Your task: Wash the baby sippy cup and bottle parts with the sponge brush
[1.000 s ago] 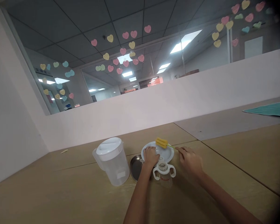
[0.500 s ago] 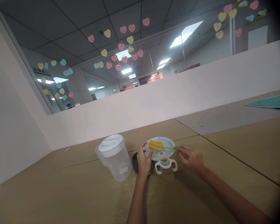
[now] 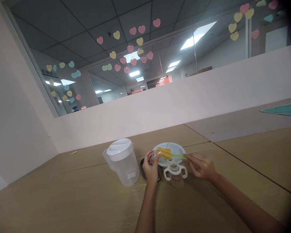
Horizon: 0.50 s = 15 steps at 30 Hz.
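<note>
My right hand [image 3: 201, 165] pinches the thin green handle of a sponge brush [image 3: 165, 152] with a yellow head. In my left hand [image 3: 151, 168] is a small clear cap [image 3: 157, 154], gripped between thumb and fingers. The sponge head points left into the cap or right at its mouth; how deep it goes is hard to see. Below the brush stands a clear baby bottle [image 3: 177, 179] with a white two-handled collar and an uncovered mouth. A small white ring-like part [image 3: 170, 160] shows just behind the bottle's mouth. Behind the hands lies a white plate [image 3: 178, 149].
A translucent lidded pitcher [image 3: 126, 168] stands left of my left hand. Partly behind that hand lies a round dark lid or dish [image 3: 143, 170]. A teal cloth [image 3: 283, 109] lies at the far right, and a low white wall [image 3: 145, 110] with glass above borders the table.
The view has shifted slightly, so everything sits a little farther right. The sponge head has tilted, its left end now higher than the handle, and the clear cap shows more plainly.
</note>
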Motion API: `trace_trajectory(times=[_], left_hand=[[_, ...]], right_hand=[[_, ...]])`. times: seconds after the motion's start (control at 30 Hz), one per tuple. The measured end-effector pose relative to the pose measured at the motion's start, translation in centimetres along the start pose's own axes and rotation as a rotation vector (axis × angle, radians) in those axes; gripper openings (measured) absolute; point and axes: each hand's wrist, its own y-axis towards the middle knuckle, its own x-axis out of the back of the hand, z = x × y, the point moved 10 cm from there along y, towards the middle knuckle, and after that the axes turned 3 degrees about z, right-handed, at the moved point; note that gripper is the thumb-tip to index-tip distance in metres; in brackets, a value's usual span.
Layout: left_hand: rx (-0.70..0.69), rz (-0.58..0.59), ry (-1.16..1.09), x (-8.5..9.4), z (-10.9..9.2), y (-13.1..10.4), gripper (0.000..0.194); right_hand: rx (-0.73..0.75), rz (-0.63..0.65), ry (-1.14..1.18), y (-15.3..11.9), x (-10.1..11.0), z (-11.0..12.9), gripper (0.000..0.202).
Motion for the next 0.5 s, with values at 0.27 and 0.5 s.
trace_trajectory(times=[0.27,0.5], left_hand=[[-0.174,0.007,0.332,-0.1,-2.5,-1.1,0.034],[-0.265,0.016,0.351,-0.5,-3.0,-1.6,0.034]], right_hand=[[0.020,-0.012,-0.086,0.1,0.0,0.3,0.033],[0.051,0.031,-0.056,0.4,-1.0,0.0,0.036]])
